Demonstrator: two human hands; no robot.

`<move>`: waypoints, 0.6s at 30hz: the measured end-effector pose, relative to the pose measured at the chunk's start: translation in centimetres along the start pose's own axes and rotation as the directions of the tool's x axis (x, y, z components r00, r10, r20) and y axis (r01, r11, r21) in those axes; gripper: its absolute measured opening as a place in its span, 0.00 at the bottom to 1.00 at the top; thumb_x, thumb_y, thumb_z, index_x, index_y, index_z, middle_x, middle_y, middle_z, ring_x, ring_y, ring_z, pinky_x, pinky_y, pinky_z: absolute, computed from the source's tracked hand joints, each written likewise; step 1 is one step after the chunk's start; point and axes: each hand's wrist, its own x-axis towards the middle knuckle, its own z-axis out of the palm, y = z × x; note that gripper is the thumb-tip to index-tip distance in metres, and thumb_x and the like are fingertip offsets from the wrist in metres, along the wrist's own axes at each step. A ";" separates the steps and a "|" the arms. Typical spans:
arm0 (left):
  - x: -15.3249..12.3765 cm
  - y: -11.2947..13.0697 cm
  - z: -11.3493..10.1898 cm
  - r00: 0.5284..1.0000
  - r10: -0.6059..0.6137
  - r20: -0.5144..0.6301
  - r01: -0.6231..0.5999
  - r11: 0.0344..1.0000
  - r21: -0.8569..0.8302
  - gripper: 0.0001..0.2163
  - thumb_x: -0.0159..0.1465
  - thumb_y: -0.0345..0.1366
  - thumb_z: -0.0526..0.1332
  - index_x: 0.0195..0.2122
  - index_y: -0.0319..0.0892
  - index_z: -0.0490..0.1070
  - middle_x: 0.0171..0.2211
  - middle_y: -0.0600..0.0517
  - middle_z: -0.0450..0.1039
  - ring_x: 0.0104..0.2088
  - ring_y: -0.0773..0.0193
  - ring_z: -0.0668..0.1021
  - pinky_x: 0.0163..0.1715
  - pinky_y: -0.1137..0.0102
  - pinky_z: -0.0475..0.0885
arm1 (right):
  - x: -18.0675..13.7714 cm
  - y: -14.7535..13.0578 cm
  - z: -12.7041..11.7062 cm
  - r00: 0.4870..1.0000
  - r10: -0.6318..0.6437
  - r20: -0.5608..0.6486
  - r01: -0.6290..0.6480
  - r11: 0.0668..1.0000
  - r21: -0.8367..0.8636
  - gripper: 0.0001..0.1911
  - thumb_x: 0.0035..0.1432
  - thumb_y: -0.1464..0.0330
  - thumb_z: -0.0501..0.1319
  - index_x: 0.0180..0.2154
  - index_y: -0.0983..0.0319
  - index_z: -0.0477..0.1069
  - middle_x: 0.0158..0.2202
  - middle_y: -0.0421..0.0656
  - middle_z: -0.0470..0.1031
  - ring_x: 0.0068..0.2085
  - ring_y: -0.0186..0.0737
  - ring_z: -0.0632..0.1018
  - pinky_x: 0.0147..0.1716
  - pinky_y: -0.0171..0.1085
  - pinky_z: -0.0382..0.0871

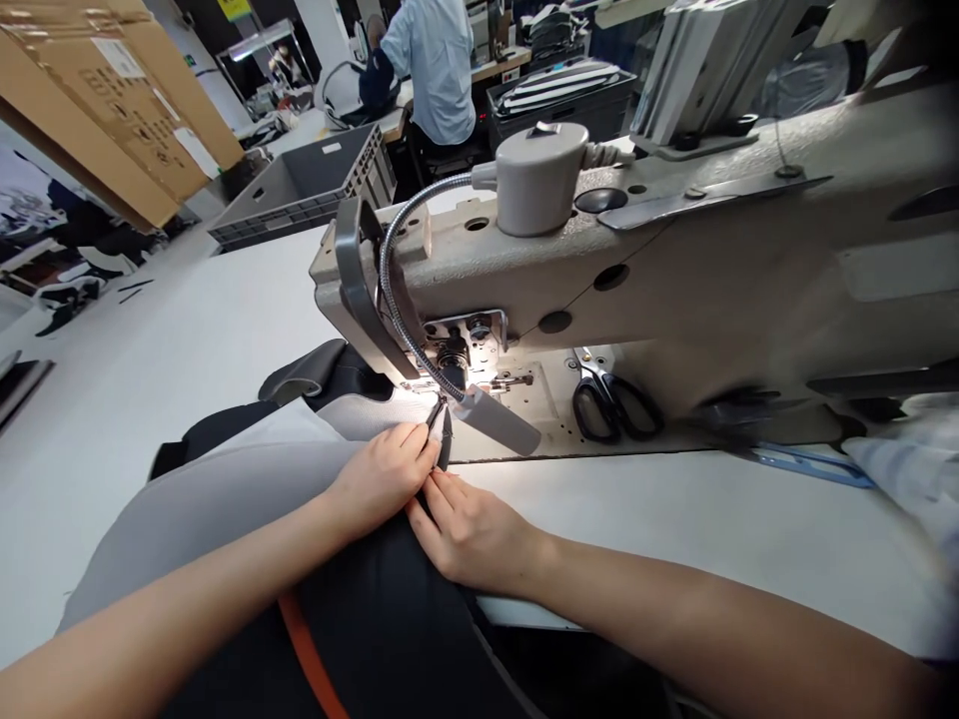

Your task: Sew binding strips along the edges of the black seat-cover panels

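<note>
My left hand (386,469) pinches the edge of a grey and black fabric piece (225,489) just in front of the needle area of a beige industrial sewing machine (674,270). My right hand (469,534) lies on the dark part of the same fabric, fingers pressed against the seam edge beside my left fingertips. Both hands meet under the lit presser foot (457,384). An orange strip (304,649) runs over the dark fabric near my body.
Black scissors (610,404) lie on the machine bed to the right of the needle. A gooseneck lamp (494,419) shines on the work. A grey crate (307,185) and cardboard boxes (112,100) stand at the far left; a person in a light shirt (439,65) works behind.
</note>
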 end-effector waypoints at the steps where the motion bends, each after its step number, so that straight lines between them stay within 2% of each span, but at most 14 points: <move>1: 0.0 0.0 0.3 0.999 0.019 -0.032 -0.018 1.000 0.024 0.11 0.65 0.24 0.51 0.46 0.33 0.69 0.43 0.39 0.72 0.42 0.54 0.75 0.38 0.63 0.73 | 0.0 0.0 0.0 1.000 -0.006 0.002 0.006 1.000 -0.001 0.12 0.60 0.78 0.50 0.39 0.74 0.71 0.36 0.59 0.77 0.39 0.51 0.79 0.37 0.44 0.75; 4: -0.1 -0.3 0.7 0.988 0.110 -0.111 -0.100 0.991 0.087 0.11 0.64 0.24 0.52 0.45 0.31 0.70 0.44 0.36 0.72 0.41 0.54 0.76 0.37 0.64 0.73 | 0.1 0.0 0.0 1.000 -0.007 0.003 0.007 1.000 0.000 0.12 0.59 0.78 0.51 0.39 0.73 0.71 0.35 0.57 0.77 0.38 0.50 0.79 0.37 0.43 0.75; 8: 0.2 -0.9 0.2 0.983 0.174 -0.066 -0.165 0.978 0.125 0.10 0.65 0.24 0.51 0.43 0.32 0.70 0.41 0.38 0.73 0.40 0.54 0.76 0.36 0.64 0.72 | 0.1 -0.2 0.1 1.000 0.010 -0.017 -0.010 1.000 -0.005 0.12 0.60 0.78 0.50 0.40 0.73 0.71 0.35 0.57 0.77 0.40 0.49 0.79 0.40 0.42 0.75; 14: 0.8 -0.6 -0.2 0.994 0.106 -0.022 -0.107 0.994 -0.031 0.08 0.65 0.27 0.54 0.40 0.37 0.71 0.38 0.44 0.72 0.38 0.57 0.74 0.35 0.65 0.71 | 0.4 -0.4 0.5 1.000 -0.009 0.007 0.009 1.000 0.019 0.12 0.59 0.79 0.50 0.37 0.72 0.71 0.30 0.55 0.76 0.32 0.47 0.78 0.33 0.43 0.75; 18: 0.9 -0.1 -0.3 1.000 0.028 -0.008 -0.028 0.998 -0.056 0.06 0.65 0.28 0.56 0.39 0.39 0.71 0.37 0.45 0.71 0.38 0.57 0.73 0.34 0.65 0.71 | 0.2 -0.2 0.4 0.999 -0.014 0.035 0.012 0.999 0.042 0.12 0.60 0.78 0.50 0.39 0.73 0.71 0.32 0.56 0.76 0.34 0.48 0.78 0.35 0.44 0.75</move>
